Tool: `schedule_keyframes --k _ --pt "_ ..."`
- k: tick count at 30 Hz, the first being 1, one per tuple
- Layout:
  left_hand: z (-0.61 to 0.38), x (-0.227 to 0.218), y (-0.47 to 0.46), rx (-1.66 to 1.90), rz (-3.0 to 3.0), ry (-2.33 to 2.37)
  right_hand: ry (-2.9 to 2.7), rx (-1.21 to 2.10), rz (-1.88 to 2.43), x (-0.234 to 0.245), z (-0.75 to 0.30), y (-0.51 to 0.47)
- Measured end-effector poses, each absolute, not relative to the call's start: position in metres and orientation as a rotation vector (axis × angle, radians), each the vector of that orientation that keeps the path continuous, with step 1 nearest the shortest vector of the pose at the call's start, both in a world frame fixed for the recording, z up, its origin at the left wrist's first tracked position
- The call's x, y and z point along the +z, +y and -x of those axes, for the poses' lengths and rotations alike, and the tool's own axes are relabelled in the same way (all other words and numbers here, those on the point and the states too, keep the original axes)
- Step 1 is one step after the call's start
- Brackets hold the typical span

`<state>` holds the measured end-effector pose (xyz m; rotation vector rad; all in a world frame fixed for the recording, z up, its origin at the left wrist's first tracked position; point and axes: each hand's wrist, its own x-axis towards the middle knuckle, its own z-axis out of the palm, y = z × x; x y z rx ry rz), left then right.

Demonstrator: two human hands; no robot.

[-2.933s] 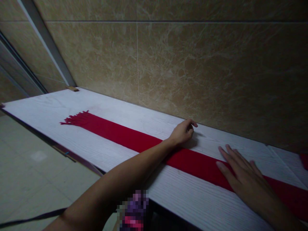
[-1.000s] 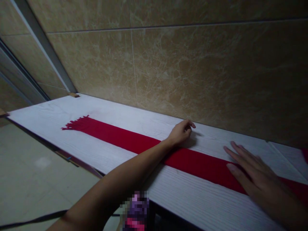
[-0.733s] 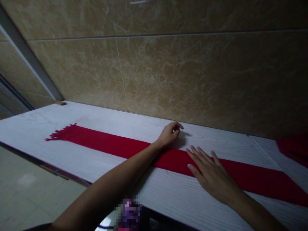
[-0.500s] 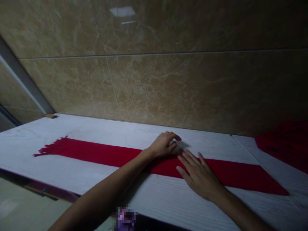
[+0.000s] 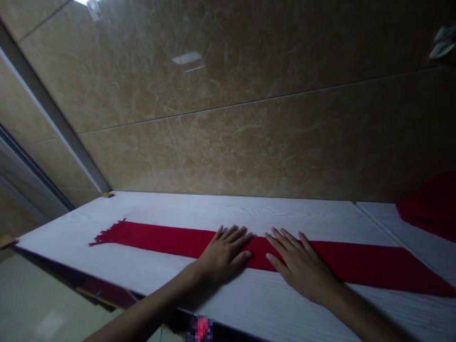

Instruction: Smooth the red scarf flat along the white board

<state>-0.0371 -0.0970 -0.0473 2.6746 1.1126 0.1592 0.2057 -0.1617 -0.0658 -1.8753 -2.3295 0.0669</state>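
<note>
A long red scarf [image 5: 167, 239] lies flat along a white wood-grain table [image 5: 171, 209], its fringed end at the left. My left hand [image 5: 223, 251] rests flat on the scarf's middle, fingers spread. Beside it, my right hand [image 5: 299, 263] also lies flat on the scarf, palm down, fingers apart. Neither hand grips the cloth. The scarf's right part runs on past my right hand toward the frame's right edge.
A beige marble tile wall [image 5: 249, 118] rises directly behind the table. More red cloth [image 5: 431, 206] lies piled at the far right of the table. A small wooden block [image 5: 107, 194] sits at the table's back left corner. Tiled floor [image 5: 35, 308] lies below left.
My left hand has come back from the scarf's far edge and opened flat on the cloth. My right hand slid left along the scarf to lie beside it. The view tilted up.
</note>
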Motion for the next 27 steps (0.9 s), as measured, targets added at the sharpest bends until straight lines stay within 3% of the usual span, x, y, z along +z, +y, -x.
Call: schedule_keyframes --k 11,27 --pt "0.205 -0.045 -0.048 -0.014 -2.724 1.447 -2.317 0.115 1.887 -0.069 -0.209 -0.160" --pt "0.405 -0.046 0.011 0.006 -2.568 1.931 -2.328 0.057 1.866 -0.080 -0.216 -0.158"
